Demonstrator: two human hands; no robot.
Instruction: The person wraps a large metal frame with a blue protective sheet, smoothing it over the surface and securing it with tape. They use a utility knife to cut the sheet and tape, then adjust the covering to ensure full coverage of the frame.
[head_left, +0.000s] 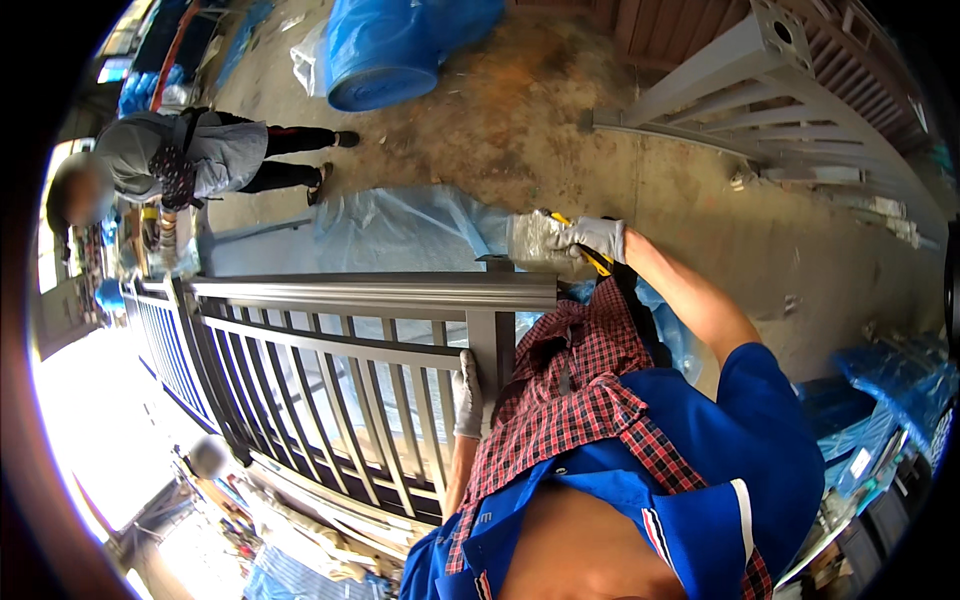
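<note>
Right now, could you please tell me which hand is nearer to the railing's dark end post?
Left: the left hand is against the end post; the right hand is farther off, past the top rail, holding a yellow-and-black item.

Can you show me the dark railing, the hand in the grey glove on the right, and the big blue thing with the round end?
Dark railing (370,291): head view, on its top rail.
Right hand (594,239): head view, on the glove's back.
Big blue thing (380,42): head view, on its side.
</note>
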